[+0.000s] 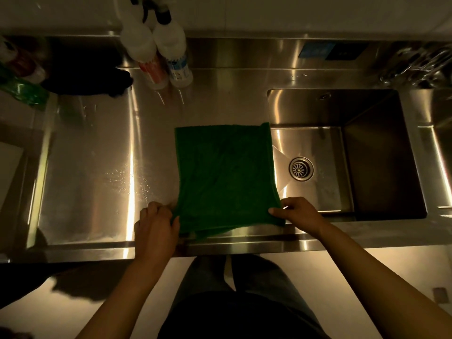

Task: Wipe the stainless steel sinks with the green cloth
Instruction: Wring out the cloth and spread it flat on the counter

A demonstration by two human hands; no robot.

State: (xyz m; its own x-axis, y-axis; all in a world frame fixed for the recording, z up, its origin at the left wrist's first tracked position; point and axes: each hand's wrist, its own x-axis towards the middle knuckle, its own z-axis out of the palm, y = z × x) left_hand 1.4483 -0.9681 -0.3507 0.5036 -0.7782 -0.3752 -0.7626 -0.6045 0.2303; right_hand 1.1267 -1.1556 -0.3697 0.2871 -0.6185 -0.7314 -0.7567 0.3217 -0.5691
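One green cloth [225, 177], I note, flat on the counter [97, 155] by the sink [367, 155], left hand [156, 223] and right hand [299, 214] pinching its near corners.

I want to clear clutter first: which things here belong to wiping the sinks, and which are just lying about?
For the job: green cloth, pinched at its near corners by the left hand and right hand; sink basin; steel counter under the cloth.
Lying about: spray bottles, dark bundle, green item at the left edge, metal clutter back right.
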